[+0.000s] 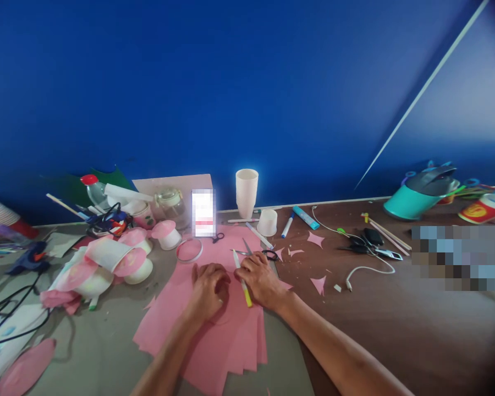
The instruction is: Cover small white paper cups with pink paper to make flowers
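My left hand (209, 290) rests over the pink paper sheets (239, 335), its fingers loosely curved and the thumb apart from them. Nothing shows in that hand, though its fingertips are partly hidden. A faint round outline is on the top sheet just below it. Beside it, my right hand (260, 279) has its fingers closed on a white marker (247, 297) with a yellow end, which slants across the paper. Right behind the right hand lie scissors (271, 255) with black handles, blades apart. A roll of clear tape (189, 250) sits on the paper beyond my left hand.
Paper cups with pink discs (111, 256) crowd the left, near a glue gun (27, 258) and black cables. Stacked white cups (246, 192) stand by the blue wall, near a bright phone (203, 213). Pink scraps (318, 285), a white cable (371, 268) and keys lie right.
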A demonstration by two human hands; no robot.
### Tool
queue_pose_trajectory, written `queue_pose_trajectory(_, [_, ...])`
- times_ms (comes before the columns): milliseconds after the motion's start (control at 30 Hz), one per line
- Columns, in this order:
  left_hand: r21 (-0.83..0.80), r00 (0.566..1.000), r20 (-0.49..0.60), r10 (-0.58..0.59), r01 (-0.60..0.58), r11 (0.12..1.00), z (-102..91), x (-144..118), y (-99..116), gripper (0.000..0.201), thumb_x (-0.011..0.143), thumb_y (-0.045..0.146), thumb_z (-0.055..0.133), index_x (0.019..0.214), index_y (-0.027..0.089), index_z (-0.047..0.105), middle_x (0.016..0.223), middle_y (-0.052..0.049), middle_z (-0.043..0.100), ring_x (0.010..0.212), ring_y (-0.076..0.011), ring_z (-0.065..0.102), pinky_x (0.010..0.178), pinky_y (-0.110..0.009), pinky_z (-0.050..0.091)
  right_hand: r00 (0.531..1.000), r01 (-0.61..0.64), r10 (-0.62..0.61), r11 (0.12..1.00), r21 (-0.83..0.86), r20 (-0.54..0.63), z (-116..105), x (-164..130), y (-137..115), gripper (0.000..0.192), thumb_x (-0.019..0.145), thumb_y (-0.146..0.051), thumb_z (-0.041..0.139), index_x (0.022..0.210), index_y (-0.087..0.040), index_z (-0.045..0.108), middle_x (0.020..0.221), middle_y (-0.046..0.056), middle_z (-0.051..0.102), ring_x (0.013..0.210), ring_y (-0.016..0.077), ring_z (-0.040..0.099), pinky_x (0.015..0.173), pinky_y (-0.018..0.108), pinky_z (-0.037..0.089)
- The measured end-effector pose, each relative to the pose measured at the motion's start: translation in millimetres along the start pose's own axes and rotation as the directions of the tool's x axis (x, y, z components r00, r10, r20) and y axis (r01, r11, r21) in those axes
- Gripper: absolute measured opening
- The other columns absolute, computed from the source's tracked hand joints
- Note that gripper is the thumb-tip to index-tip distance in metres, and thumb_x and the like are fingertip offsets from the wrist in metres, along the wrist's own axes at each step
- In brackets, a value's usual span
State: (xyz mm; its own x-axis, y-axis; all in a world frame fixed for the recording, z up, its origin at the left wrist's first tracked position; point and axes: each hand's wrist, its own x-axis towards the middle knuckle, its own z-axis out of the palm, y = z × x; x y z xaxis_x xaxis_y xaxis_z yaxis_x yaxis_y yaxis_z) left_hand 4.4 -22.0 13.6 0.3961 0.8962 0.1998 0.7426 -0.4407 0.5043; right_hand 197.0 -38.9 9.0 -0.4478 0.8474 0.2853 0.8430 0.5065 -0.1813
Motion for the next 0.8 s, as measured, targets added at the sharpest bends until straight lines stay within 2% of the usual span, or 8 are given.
queue_pose_trajectory(167, [-0.102, 0.996, -0.071, -0.057, 0.050, 0.994, 4.8, 3, -5, 0.016, 0.082, 0.021, 0.047, 0.076, 0.024, 0.062, 0.091, -0.007, 0.074, 0.093, -0.0274, 0.066, 0.109, -0.055, 0.031, 0.998, 0.058, -0.056, 0.996, 0.060, -0.032, 3, 0, 3, 0.024, 0.089, -0.012, 0.057, 0.102, -0.024, 0.073, 0.096, 0.007, 0.064, 0.100, 0.0240, 0.050, 0.096, 0.039, 0.038])
queue_pose_trajectory(267, [-0.166, 0.986, -0.124, -0.108, 0.087, 0.982, 8.2, 5, -8, 0.016, 0.083, 0.025, 0.045, 0.076, 0.024, 0.059, 0.081, -0.003, 0.073, 0.084, -0.0248, 0.067, 0.107, -0.053, 0.035, 0.997, 0.066, -0.063, 0.995, 0.068, -0.053, 5, 0, 1, 0.024, 0.088, -0.012, 0.059, 0.103, -0.025, 0.074, 0.095, 0.007, 0.063, 0.100, 0.0239, 0.049, 0.095, 0.038, 0.039])
queue_pose_trajectory(333, [-0.193, 0.982, -0.143, -0.120, 0.091, 0.977, 10.6, 6, -11, 0.015, 0.083, 0.027, 0.047, 0.076, 0.025, 0.059, 0.078, -0.001, 0.073, 0.079, -0.0231, 0.068, 0.109, -0.054, 0.034, 0.995, 0.049, -0.042, 0.995, 0.082, -0.085, 6, 0, 1, 0.024, 0.088, -0.013, 0.059, 0.105, -0.022, 0.073, 0.095, 0.007, 0.062, 0.099, 0.0232, 0.050, 0.095, 0.038, 0.039])
queue_pose_trajectory(433, [-0.220, 0.977, -0.162, -0.135, 0.098, 0.970, 13.6, 6, -14, 0.015, 0.082, 0.028, 0.049, 0.073, 0.025, 0.060, 0.073, 0.001, 0.072, 0.069, -0.0202, 0.068, 0.112, -0.055, 0.030, 0.982, -0.045, 0.067, 0.991, 0.124, -0.177, 7, 0, 4, 0.028, 0.087, -0.011, 0.056, 0.109, -0.019, 0.070, 0.096, 0.007, 0.064, 0.097, 0.0229, 0.051, 0.092, 0.037, 0.041])
queue_pose_trajectory(633, [-0.258, 0.974, -0.166, -0.156, 0.110, 0.960, 15.7, 5, -16, 0.018, 0.086, 0.032, 0.051, 0.077, 0.024, 0.064, 0.077, -0.002, 0.076, 0.072, -0.0233, 0.070, 0.114, -0.059, 0.024, 0.895, -0.238, 0.288, 0.954, 0.182, -0.341, 12, -2, 19, 0.031, 0.088, -0.007, 0.050, 0.109, -0.019, 0.069, 0.097, 0.008, 0.068, 0.095, 0.0237, 0.055, 0.088, 0.037, 0.042])
queue_pose_trajectory(800, [-0.273, 0.964, -0.209, -0.162, 0.101, 0.957, 19.2, 4, -18, 0.017, 0.088, 0.029, 0.050, 0.092, 0.025, 0.065, 0.082, -0.002, 0.078, 0.078, -0.0221, 0.071, 0.113, -0.053, 0.031, 0.788, -0.359, 0.400, 0.916, 0.178, -0.468, 18, -2, 30, 0.030, 0.086, -0.011, 0.050, 0.111, -0.018, 0.067, 0.103, 0.010, 0.066, 0.097, 0.0262, 0.054, 0.089, 0.041, 0.042])
